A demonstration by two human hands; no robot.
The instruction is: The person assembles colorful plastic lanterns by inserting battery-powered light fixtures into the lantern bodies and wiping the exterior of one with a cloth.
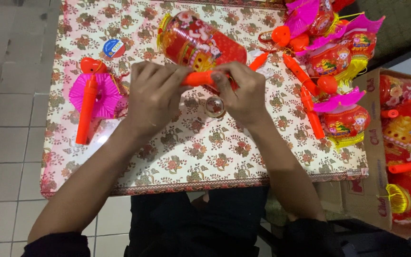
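Both my hands grip one orange plastic lantern handle [200, 78] held level above the table. My left hand [153, 93] closes on its left end, my right hand [243, 93] on its right end. Just behind the handle lies a red printed plastic lantern [193, 43] on its side. A small roll of clear tape [214, 106] rests on the cloth right below my hands.
A floral tablecloth [191, 152] covers the table. At the left lies a pink-frilled lantern with an orange handle [91, 97] and a round sticker disc [113, 47]. Several finished lanterns [338, 62] are piled at the right. A cardboard box [407, 143] holds more lanterns.
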